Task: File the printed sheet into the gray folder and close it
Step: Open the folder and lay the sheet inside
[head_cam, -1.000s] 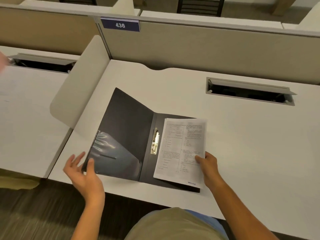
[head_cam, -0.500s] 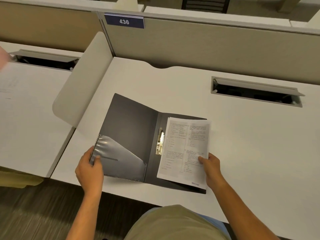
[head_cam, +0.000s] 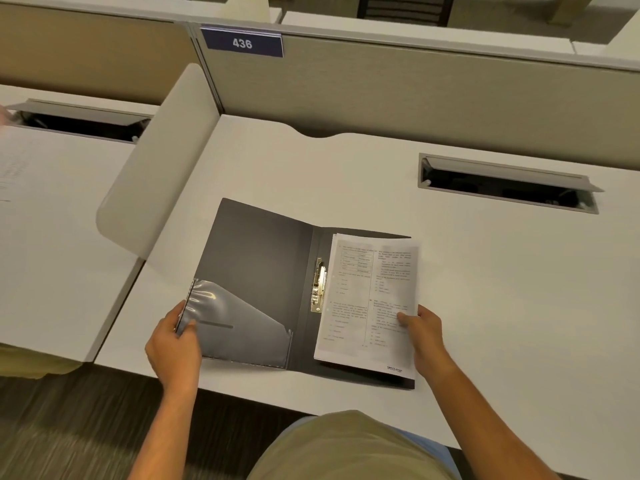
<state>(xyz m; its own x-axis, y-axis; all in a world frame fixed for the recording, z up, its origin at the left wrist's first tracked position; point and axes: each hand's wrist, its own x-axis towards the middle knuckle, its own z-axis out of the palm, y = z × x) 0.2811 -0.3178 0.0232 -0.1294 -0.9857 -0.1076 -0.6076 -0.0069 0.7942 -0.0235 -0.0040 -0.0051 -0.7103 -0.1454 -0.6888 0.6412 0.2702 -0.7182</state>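
Note:
The gray folder [head_cam: 256, 258] lies open on the white desk [head_cam: 502, 289], its left cover slightly raised, with a clear plastic pocket [head_cam: 239, 323] at the cover's lower part. A brass clip [head_cam: 319, 285] runs along the spine. The printed sheet [head_cam: 370, 299] rests on the folder's right half, just right of the clip. My left hand [head_cam: 175, 344] grips the left cover's outer edge by the pocket. My right hand [head_cam: 424, 332] pinches the sheet's lower right edge, thumb on top.
A rounded white divider [head_cam: 159, 161] stands left of the folder. An open cable tray [head_cam: 505, 183] is sunk into the desk at the back right. A beige partition with a "436" label [head_cam: 241, 43] closes the back. The desk's front edge runs just below the folder.
My left hand, open and off the folder a second ago, has closed on the left cover's edge. My right hand has kept its hold on the sheet.

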